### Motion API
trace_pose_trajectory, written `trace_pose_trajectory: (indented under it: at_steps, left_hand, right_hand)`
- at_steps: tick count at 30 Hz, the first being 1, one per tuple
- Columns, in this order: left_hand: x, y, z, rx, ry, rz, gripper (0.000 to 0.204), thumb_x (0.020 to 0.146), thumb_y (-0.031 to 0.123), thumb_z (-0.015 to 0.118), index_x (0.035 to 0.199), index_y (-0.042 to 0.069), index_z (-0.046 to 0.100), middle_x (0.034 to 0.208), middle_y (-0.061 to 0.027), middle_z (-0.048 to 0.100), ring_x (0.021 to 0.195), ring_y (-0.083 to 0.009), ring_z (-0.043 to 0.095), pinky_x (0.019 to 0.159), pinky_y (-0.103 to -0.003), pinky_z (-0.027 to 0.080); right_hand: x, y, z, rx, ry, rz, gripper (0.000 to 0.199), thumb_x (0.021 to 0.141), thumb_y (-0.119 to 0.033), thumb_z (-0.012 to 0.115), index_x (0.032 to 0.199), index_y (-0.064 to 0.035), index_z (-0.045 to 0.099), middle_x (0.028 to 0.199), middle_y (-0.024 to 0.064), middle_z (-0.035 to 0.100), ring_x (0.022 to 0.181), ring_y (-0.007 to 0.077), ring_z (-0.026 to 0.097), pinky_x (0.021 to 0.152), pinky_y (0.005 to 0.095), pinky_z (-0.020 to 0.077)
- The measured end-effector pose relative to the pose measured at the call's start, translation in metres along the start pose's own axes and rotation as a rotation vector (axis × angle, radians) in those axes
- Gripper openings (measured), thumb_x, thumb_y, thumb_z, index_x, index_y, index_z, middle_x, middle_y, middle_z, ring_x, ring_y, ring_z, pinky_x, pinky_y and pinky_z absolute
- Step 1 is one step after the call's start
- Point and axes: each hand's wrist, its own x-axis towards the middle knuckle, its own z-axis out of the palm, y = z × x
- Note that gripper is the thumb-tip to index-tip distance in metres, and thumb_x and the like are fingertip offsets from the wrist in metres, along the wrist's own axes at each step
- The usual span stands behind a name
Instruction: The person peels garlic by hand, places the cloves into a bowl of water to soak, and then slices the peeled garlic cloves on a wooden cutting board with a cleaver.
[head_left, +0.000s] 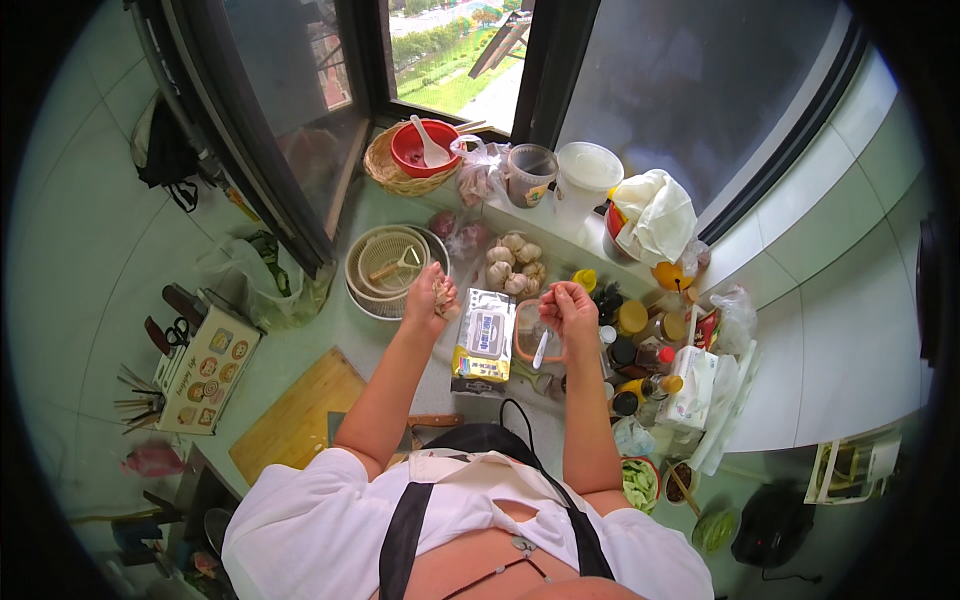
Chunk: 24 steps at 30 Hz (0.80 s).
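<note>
My left hand [432, 296] is closed beside the nested strainers, its fingers wrapped round pale pieces that look like garlic cloves [446, 303]. My right hand [570, 312] is raised over a clear container with an orange rim [526, 338], fingertips pinched together; what they hold, if anything, is too small to tell. A white spoon handle [541, 350] shows just below that hand. Between and beyond both hands lie several whole garlic bulbs [514, 264]. A wipes pack [486, 335] lies between my forearms. A peeler [400, 264] rests in the cream strainer [372, 250].
To the left lie a wooden cutting board [300, 410] and a knife with a wooden handle [437, 420]. A knife block [213, 370] stands farther left. Several seasoning bottles [632, 355] crowd the right side. On the sill are a red bowl [410, 160] and plastic tubs [585, 172].
</note>
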Motion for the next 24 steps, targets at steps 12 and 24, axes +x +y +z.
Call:
trace_pose_trajectory:
  at_steps: [12,24]
  left_hand:
    - [-0.024,0.009,0.0,-0.027,0.077,0.053,0.025,0.08,0.024,0.05,0.061,0.013,0.038,0.055,-0.0007,0.039,0.047,-0.0118,0.041,0.04,-0.023,0.035]
    - [-0.016,0.007,-0.006,-0.06,0.051,0.048,0.023,0.079,0.024,0.051,0.064,0.012,0.038,0.056,-0.0026,0.041,0.049,-0.0132,0.043,0.038,-0.024,0.033]
  right_hand:
    - [-0.016,-0.004,0.01,-0.045,-0.033,-0.009,0.012,0.084,-0.014,0.049,0.089,-0.0034,0.051,0.074,0.004,0.056,0.06,0.0093,0.055,0.057,0.0212,0.0476]
    - [-0.005,0.004,0.002,-0.114,-0.032,-0.05,0.014,0.085,-0.014,0.047,0.091,-0.003,0.052,0.073,0.0035,0.057,0.058,0.0083,0.055,0.054,0.0203,0.0464]
